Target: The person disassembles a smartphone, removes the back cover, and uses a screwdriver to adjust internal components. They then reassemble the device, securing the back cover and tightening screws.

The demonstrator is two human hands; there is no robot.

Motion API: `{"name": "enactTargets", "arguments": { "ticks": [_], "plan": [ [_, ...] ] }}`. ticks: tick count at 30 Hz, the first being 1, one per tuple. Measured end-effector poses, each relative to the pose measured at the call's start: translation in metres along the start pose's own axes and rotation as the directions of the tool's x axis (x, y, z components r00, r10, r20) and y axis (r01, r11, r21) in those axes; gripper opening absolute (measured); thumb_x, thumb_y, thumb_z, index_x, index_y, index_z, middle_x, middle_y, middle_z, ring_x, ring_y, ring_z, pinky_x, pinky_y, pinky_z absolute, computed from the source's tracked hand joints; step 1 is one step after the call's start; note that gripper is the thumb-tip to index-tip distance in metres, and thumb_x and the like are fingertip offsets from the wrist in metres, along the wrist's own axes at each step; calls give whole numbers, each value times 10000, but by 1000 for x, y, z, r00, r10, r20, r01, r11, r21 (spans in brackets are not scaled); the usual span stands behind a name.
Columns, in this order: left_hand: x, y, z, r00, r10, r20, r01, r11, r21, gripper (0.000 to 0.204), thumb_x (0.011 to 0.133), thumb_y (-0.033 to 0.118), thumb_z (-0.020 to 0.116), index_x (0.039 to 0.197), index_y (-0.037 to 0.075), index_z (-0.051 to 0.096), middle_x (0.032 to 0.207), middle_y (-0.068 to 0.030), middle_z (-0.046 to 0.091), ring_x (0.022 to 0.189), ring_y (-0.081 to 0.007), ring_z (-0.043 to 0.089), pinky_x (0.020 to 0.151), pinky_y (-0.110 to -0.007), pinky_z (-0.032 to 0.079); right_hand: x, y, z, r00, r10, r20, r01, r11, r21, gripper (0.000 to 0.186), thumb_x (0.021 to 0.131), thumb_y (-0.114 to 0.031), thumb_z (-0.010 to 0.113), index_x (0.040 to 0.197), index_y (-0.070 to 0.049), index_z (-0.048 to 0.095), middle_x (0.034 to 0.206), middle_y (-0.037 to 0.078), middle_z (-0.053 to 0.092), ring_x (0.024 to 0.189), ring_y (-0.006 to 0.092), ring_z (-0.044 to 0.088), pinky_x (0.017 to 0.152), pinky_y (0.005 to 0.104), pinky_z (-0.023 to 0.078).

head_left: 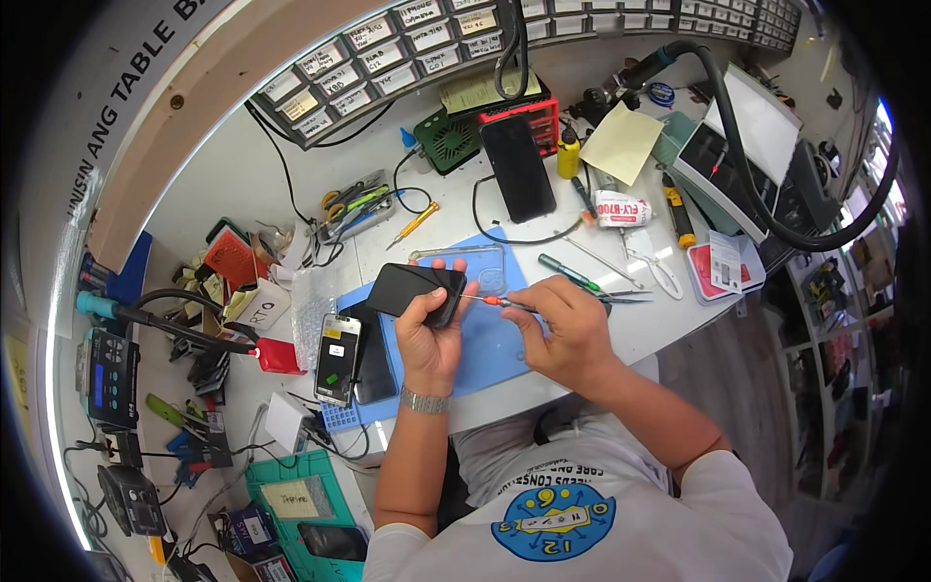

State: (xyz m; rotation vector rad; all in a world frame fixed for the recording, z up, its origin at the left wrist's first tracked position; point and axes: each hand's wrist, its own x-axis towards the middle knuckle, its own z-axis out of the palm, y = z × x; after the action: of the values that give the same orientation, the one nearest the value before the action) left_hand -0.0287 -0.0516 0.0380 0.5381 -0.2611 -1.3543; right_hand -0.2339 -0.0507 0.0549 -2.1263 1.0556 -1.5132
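A black smartphone (412,289) is gripped in my left hand (432,344), its dark glass turned upward above the blue mat (475,364). My right hand (572,335) pinches a slim screwdriver (495,302) with a red-orange collar. The thin shaft points left at the phone's right end; whether its tip touches there I cannot tell. Just beyond the phone lies a clear phone case (493,264) on the mat. Beside my left wrist are a phone with a pale metallic face (337,364) and a dark phone panel (378,364).
A green-handled screwdriver (562,270), tweezers (626,298) and a yellow screwdriver (417,223) lie around the mat. Behind, another phone (517,167) leans against red drawers (545,121). A thick black hose (742,165) arches at right; a red bottle (279,356) stands left.
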Motion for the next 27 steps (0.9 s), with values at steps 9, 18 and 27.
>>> {"name": "enactTargets", "arguments": {
  "ticks": [9, 18, 27],
  "plan": [
    [10, -5, 0, 998, -24, -51, 22, 999, -42, 647, 902, -119, 601, 1501, 78, 458, 1418, -188, 598, 1439, -471, 596, 1110, -644, 620, 8, 11, -3, 999, -24, -36, 25, 1000, 15, 162, 883, -67, 878, 1023, -53, 797, 909, 98, 740, 707, 270, 728, 609, 366, 559],
    [9, -4, -6, 998, -43, -43, 40, 997, -63, 644, 903, -121, 595, 1500, 82, 470, 1413, -189, 608, 1440, -478, 594, 1105, -641, 625, 8, 10, -1, 998, -40, -49, 42, 999, 29, 165, 864, -44, 882, 1006, -55, 798, 886, 97, 728, 699, 265, 718, 601, 364, 554],
    [8, -4, -8, 997, -49, -51, 46, 997, -67, 662, 902, -120, 597, 1517, 85, 458, 1423, -191, 602, 1439, -475, 595, 1097, -637, 630, 6, 11, -1, 997, -49, -53, 52, 998, 47, 169, 859, -20, 879, 1004, -55, 800, 874, 87, 710, 684, 252, 709, 584, 355, 547]
  ]
}}
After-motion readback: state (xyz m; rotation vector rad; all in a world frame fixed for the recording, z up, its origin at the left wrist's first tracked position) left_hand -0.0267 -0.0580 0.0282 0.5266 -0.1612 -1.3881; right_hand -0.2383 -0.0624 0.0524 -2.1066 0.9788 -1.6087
